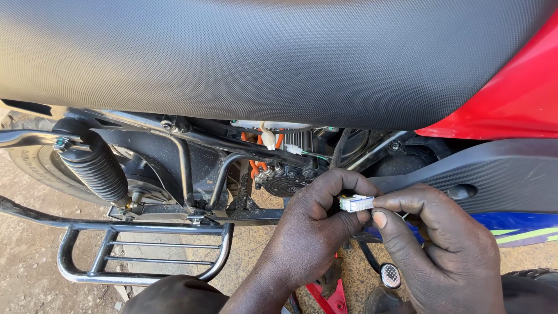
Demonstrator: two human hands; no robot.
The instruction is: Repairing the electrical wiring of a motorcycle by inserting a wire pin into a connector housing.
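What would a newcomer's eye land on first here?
Probably the two hands at lower centre: the left hand and right hand pinch a small white connector between their fingertips. Above them the black seat fills the top of the view, with a red panel at the right. At left sit a black shock and a metal footrest.
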